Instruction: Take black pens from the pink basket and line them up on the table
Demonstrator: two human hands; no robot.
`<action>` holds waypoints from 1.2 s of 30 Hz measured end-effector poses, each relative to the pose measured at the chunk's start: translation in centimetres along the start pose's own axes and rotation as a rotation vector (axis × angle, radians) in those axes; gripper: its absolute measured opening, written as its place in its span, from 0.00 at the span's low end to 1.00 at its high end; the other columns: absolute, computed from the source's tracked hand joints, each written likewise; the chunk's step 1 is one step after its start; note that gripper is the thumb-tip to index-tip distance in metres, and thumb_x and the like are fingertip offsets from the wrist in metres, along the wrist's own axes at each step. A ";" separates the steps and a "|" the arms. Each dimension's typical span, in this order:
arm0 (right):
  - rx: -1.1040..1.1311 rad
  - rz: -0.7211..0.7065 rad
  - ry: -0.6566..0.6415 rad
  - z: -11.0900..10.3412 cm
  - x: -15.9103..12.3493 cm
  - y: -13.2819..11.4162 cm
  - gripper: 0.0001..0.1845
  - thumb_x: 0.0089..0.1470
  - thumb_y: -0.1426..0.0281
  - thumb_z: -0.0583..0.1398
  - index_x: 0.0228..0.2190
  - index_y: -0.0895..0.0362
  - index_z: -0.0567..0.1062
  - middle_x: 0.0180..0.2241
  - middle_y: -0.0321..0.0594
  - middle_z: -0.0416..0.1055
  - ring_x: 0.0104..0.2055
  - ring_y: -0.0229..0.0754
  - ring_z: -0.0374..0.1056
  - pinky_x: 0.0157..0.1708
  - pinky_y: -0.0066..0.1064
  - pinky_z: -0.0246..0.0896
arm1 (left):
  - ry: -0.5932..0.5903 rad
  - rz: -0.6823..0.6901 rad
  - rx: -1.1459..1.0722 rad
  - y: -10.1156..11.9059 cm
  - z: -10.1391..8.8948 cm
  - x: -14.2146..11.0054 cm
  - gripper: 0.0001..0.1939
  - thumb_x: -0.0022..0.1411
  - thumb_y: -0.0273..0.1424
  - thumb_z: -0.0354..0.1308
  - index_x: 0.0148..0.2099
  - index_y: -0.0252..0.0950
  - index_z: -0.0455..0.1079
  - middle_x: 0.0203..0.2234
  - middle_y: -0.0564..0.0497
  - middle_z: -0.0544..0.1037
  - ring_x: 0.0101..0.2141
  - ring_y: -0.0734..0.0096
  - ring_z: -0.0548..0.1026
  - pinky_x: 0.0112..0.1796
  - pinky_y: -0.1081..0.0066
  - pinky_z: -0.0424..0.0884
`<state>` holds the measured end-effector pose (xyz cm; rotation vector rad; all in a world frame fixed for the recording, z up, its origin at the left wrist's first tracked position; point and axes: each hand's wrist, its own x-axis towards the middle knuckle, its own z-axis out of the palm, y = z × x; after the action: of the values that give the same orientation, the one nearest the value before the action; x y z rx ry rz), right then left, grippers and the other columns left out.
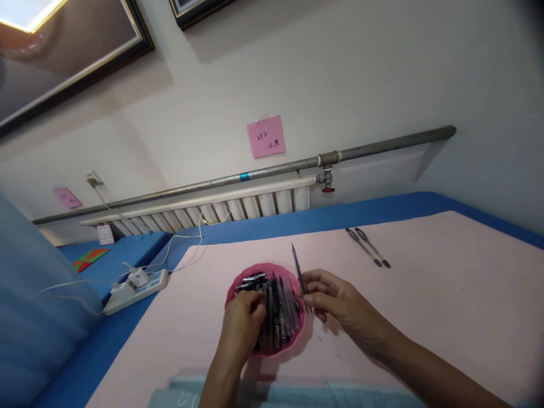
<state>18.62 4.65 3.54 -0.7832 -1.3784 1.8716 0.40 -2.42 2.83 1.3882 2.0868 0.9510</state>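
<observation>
A round pink basket [275, 355] holds a heap of pen parts [276, 311], with clear barrels and dark caps among them. My left hand [244, 314] reaches over the basket's left side, its fingers bent down among the parts. What those fingertips pinch, if anything, is hidden. At the basket's right edge, my right hand [329, 294] is closed on a slim dark pen [298, 269], gripped near its lower end with the pointed tip up. Two capped pens [368, 247] lie side by side on the pink sheet, farther right.
The pink sheet [446, 300] covers a blue padded surface [382, 209]. A power strip [136, 292] with plugs and white cables sits at the left. Light-blue cloth [272, 394] lies at the near edge. Behind are a radiator [255, 205] and a pipe [391, 143].
</observation>
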 end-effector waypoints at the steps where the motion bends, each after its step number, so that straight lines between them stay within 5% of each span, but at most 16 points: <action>1: 0.010 -0.004 0.000 0.1 -0.1 -0.1 0.11 0.40 0.71 0.62 0.31 0.56 0.70 0.24 0.30 0.65 0.21 0.31 0.56 0.21 0.25 0.50 | -0.007 -0.043 -0.153 0.0 0.0 0.0 0.12 0.50 0.26 0.53 0.37 0.35 0.75 0.33 0.46 0.77 0.36 0.65 0.73 0.38 0.68 0.65; 6: 0.056 -0.051 -0.035 1.0 -0.8 -0.8 0.13 0.41 0.73 0.62 0.34 0.56 0.70 0.25 0.31 0.67 0.22 0.31 0.58 0.22 0.25 0.52 | -0.064 -0.252 -0.851 1.2 0.5 -0.4 0.09 0.45 0.29 0.63 0.32 0.33 0.74 0.21 0.52 0.74 0.23 0.76 0.71 0.29 0.75 0.68; 11: 0.063 -0.131 0.007 1.2 -1.2 -1.1 0.10 0.42 0.71 0.62 0.31 0.56 0.70 0.25 0.32 0.67 0.23 0.32 0.59 0.23 0.26 0.53 | -0.145 -0.291 -1.167 2.7 1.2 -1.0 0.12 0.39 0.28 0.68 0.29 0.31 0.72 0.20 0.51 0.75 0.23 0.76 0.73 0.28 0.75 0.71; 27: -0.036 -0.262 0.183 0.7 -0.9 -0.7 0.06 0.44 0.68 0.61 0.28 0.56 0.69 0.25 0.34 0.67 0.24 0.35 0.60 0.27 0.29 0.57 | -0.306 -0.344 -1.329 3.4 2.9 -1.9 0.09 0.47 0.25 0.64 0.33 0.30 0.70 0.23 0.48 0.77 0.25 0.74 0.75 0.28 0.73 0.71; 36: -0.036 -0.235 0.120 0.6 -1.0 -0.8 0.07 0.43 0.69 0.62 0.27 0.56 0.69 0.23 0.32 0.66 0.25 0.35 0.61 0.26 0.28 0.58 | -0.333 -0.374 -1.304 3.3 2.7 -1.8 0.09 0.46 0.27 0.65 0.31 0.29 0.69 0.22 0.48 0.76 0.22 0.74 0.74 0.26 0.75 0.70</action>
<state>18.86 3.70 4.49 -0.7066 -1.3684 1.5978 5.00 -2.49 3.57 0.3888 0.9642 1.3674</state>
